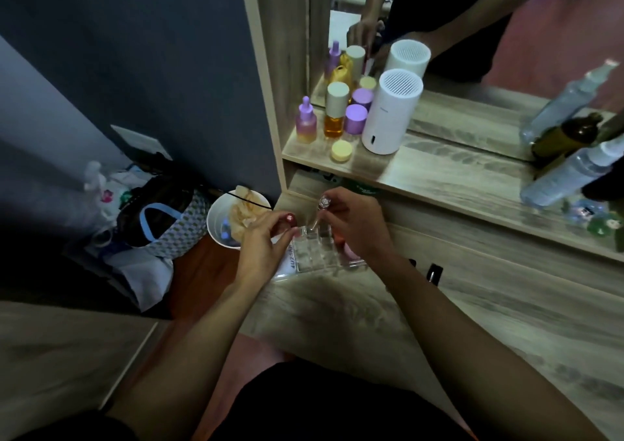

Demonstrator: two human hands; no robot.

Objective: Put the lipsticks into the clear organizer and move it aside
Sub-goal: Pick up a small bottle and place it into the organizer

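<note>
On the wood-grain vanity top (354, 309) I see the clear organizer (315, 253) between my hands, left hand (261, 241) pinching a red-capped lipstick (289, 218), right hand (358, 228) gripping a silver-capped lipstick (323, 204) above its compartments.

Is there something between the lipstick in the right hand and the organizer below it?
Nothing visible. The right hand holds a lipstick tilted, its lower end at the back cells of the organizer. The left hand with another lipstick stays at the left edge.

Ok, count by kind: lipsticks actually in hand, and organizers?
Lipsticks in hand: 2 (red-ended lipstick in left hand; silver-capped lipstick in right hand)
Clear plastic compartmented organizer: 1
Total: 3
</note>
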